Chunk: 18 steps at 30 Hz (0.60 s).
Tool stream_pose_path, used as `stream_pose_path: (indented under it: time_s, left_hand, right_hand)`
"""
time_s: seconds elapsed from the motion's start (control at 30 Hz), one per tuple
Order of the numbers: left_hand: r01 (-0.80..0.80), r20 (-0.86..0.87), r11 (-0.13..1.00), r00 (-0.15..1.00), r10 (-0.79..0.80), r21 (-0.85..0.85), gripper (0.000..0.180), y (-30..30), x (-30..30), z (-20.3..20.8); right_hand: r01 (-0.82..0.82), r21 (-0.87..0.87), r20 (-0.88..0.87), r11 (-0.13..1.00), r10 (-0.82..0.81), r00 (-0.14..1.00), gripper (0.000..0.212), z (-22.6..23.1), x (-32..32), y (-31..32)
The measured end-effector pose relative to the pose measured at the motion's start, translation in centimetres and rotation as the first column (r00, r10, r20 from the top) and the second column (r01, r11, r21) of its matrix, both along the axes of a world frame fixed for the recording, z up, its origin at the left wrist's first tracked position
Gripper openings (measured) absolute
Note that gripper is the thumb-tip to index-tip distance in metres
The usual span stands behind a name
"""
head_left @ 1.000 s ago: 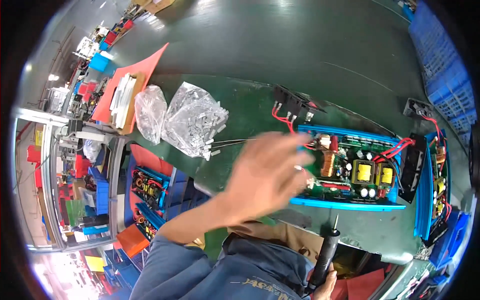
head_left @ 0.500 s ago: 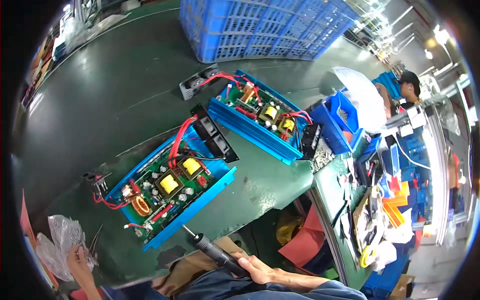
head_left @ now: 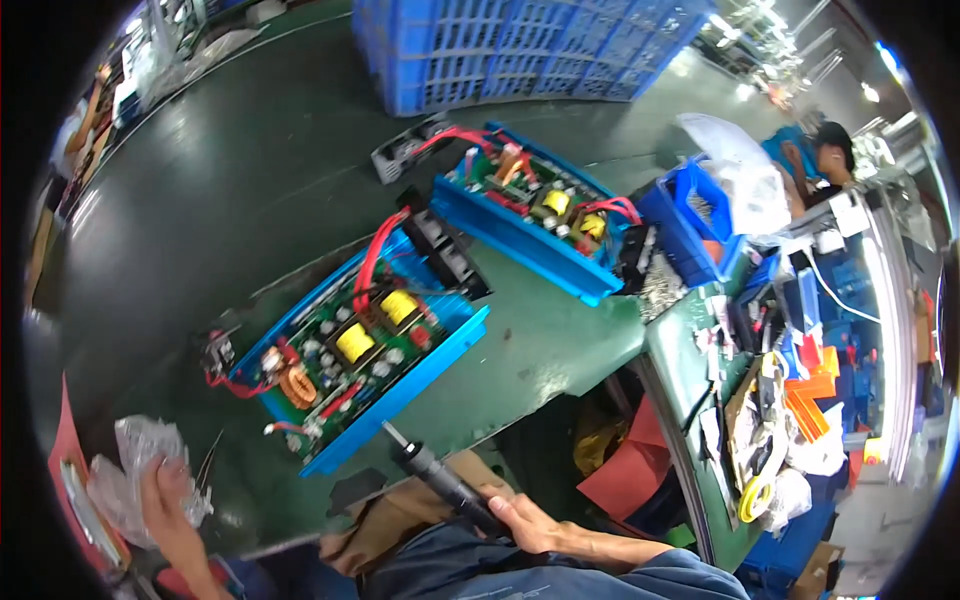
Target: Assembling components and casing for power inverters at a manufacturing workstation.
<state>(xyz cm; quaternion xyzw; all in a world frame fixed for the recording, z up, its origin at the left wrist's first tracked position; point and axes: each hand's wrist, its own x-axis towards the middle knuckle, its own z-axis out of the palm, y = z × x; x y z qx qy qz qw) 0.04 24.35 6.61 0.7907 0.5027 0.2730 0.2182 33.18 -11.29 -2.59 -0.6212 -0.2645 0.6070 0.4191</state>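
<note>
My right hand (head_left: 525, 522) is closed round a black electric screwdriver (head_left: 450, 487), its bit pointing up and left toward the nearer blue metal housing (head_left: 405, 398). That housing is an open tray with a green circuit board (head_left: 325, 365), yellow-wrapped transformers and red wires. A black end panel (head_left: 440, 250) leans at its far right end. My left hand (head_left: 172, 505) is at a crumpled clear plastic bag (head_left: 125, 485) on the left; its fingers are blurred, and whether they grip anything is unclear. A second blue housing (head_left: 530, 235) with a similar board lies farther back.
A large blue crate (head_left: 530, 60) stands at the back. Blue bins (head_left: 690, 225) holding small metal parts are at the right, beside loose screws (head_left: 660, 288). Pink sheets (head_left: 632, 465) lie below the table edge (head_left: 560, 402). Another person (head_left: 815, 160) is at the far right.
The view has shifted slightly, so the table scene sits a little farther right. My left hand has moved a little at the plastic bag. My right hand still holds the electric screwdriver.
</note>
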Motion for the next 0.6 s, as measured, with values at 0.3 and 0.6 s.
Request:
stream_pose_path:
  time_s: [0.3, 0.6]
  left_hand:
    - [0.440, 0.157, 0.851, 0.898, -0.411, -0.286, 0.007, -5.0, 13.9, 2.8]
    - [0.341, 0.260, 0.825, 0.934, -0.244, -0.451, 0.016, -5.9, 15.3, 1.8]
  right_hand:
    - [0.045, 0.066, 0.042, 0.997, -0.048, 0.998, 0.075, 0.2, -1.0, -0.1]
    - [-0.008, 0.006, 0.029, 1.000, 0.008, 1.000, 0.060, 1.4, -1.6, 2.0]
